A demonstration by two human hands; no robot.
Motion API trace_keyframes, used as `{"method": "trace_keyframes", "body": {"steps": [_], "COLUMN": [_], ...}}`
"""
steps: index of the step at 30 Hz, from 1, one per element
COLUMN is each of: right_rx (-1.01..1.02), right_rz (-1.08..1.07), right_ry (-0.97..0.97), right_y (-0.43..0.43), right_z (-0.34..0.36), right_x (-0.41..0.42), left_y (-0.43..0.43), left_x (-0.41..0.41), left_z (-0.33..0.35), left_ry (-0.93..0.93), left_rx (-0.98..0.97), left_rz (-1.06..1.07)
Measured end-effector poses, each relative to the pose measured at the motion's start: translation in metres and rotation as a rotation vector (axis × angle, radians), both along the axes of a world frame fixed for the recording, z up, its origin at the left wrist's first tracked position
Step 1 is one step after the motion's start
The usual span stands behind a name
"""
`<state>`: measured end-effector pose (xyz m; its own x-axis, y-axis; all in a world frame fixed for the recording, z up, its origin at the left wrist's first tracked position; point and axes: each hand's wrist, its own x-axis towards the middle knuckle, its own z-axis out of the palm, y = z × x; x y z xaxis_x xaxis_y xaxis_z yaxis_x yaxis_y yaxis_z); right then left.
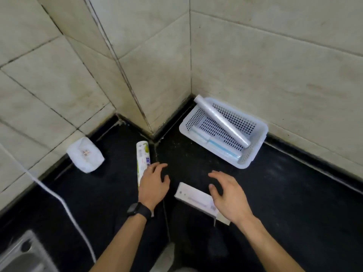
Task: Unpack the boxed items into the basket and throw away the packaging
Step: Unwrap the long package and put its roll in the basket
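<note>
A white perforated basket (257, 134) stands in the corner of the black countertop. A clear plastic roll (222, 122) leans across it, and flat white and blue packs (216, 144) lie at its bottom. A long white and green box (142, 156) lies left of centre. My left hand (155, 185), with a black watch on the wrist, hovers over its near end, fingers apart. A flat white box (193, 197) lies near the front. Just right of it and partly over it is my right hand (227, 195), fingers spread and holding nothing.
A crumpled white wrapper (85, 155) lies by the left wall. A white cable (59, 199) runs diagonally across the counter's left side. A steel sink (21, 256) shows at the bottom left. Tiled walls enclose the corner.
</note>
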<state>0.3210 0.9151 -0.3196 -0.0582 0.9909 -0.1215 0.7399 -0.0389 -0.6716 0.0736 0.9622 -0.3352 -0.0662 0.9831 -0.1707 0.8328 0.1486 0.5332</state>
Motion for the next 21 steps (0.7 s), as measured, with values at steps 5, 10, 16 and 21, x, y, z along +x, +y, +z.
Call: {"method": "trace_keyframes", "body": {"steps": [5, 10, 16, 21], "right_rx": [-0.06, -0.205, -0.285, -0.308], "right_rz": [0.15, 0.342, 0.327, 0.308], "right_ry": [-0.046, -0.395, -0.508, -0.528], "right_y": [-0.072, -0.103, -0.097, -0.096], "right_z": [-0.022, -0.05, -0.058, -0.058], "right_x": [-0.028, -0.04, -0.042, -0.042], "left_y": [-0.069, -0.093, -0.08, -0.067], "left_x": [-0.028, -0.038, -0.046, -0.061], "left_z": [-0.011, -0.03, -0.05, -0.06], "left_ry": [0.056, -0.013, -0.122, -0.135], "left_rx": [-0.186, -0.344, -0.375, -0.392], "left_rz": [0.28, 0.355, 0.432, 0.38]}}
